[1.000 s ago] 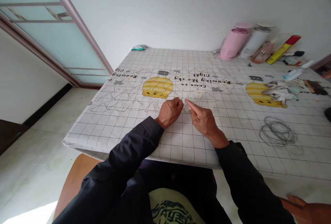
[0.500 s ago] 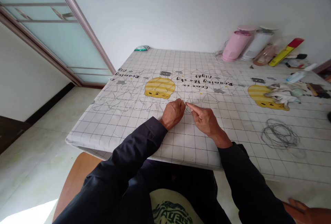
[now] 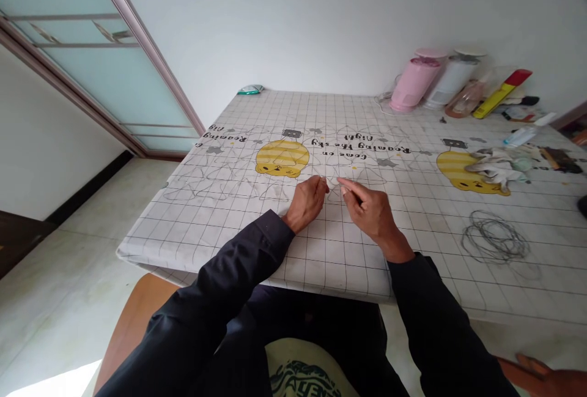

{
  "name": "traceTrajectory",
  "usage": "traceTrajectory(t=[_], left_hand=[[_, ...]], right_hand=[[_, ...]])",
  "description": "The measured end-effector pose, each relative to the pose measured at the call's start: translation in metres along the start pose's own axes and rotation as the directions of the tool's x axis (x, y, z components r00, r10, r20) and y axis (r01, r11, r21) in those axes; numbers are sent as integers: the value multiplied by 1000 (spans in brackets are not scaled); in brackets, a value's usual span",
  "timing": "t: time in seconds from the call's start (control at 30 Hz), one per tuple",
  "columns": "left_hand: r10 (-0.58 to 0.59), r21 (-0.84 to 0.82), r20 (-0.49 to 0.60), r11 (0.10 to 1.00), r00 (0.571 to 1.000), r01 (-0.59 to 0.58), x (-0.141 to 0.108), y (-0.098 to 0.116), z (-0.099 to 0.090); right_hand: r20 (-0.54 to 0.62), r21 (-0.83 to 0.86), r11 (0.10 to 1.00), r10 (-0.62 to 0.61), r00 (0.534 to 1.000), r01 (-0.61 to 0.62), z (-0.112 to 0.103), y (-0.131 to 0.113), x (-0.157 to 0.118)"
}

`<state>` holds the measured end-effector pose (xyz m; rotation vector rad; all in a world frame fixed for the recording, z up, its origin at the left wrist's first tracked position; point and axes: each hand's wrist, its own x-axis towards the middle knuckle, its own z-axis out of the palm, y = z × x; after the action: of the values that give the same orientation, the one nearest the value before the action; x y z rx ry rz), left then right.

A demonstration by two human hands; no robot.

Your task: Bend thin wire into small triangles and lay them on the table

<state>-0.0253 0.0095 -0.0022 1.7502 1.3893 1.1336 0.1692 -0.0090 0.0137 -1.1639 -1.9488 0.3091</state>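
My left hand is closed over the table near its front edge, thumb and fingers pinched at what looks like a thin grey wire. Just right of it, my right hand has its index finger extended towards the left fingertips, with the other fingers curled in. A small gap separates the two hands; anything in the right fingers is too fine to make out. Thin bent wire lies across the checked tablecloth beyond and left of my hands. To the right rests a loose coil of wire.
A crumpled cloth lies at the right. Along the back wall stand a pink cylinder, a white cylinder, a bottle and a yellow-and-red box. A green-and-white packet sits at the far left corner.
My right hand has moved slightly right, so its fingertip is now apart from the left hand. My left hand stays closed in nearly the same place. The view has tilted slightly.
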Motion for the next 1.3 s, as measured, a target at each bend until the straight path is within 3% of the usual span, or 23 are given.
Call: traceTrajectory(t=[0.07,0.13,0.27,0.37,0.53,0.7,0.83,0.97,1.03,1.1,1.17,1.2,1.3], left_hand=[[-27,-92,-14,995,1000,25,0,1,-2],[-35,-150,-24,988,999,31,1,2,-2],[-44,-253,-15,967,999,39,0,5,-2],[-64,-318,31,945,997,71,1,7,-3],[-164,-447,86,875,983,185,7,9,-12],[-266,-650,239,670,934,358,7,12,-16],[-347,-777,197,515,917,362,1,12,-9],[-406,-802,205,452,891,390,-4,9,-3],[-396,-731,264,513,879,451,-4,7,-4],[-351,-569,229,708,908,417,-1,4,-7],[-221,-338,102,909,970,242,3,0,-11],[-136,-231,55,962,989,145,5,-2,-12],[25,-109,51,994,998,-19,6,-7,-13]], right_hand=[[-118,53,994,98,988,-93,-8,-3,2],[-113,163,969,205,972,-185,-13,0,5],[242,420,824,301,922,-380,-10,11,9],[355,531,732,265,897,-426,-4,16,10],[295,530,751,274,916,-395,-1,14,8],[138,408,848,309,941,-338,5,9,5],[50,317,908,271,961,-273,12,5,4],[-16,230,940,261,965,-251,15,7,4],[-67,168,955,257,964,-243,14,8,4],[-88,112,967,240,967,-230,13,10,4],[-60,81,974,216,975,-211,12,10,3],[-43,73,977,203,978,-199,12,10,3],[-47,56,985,167,985,-165,11,11,2]])
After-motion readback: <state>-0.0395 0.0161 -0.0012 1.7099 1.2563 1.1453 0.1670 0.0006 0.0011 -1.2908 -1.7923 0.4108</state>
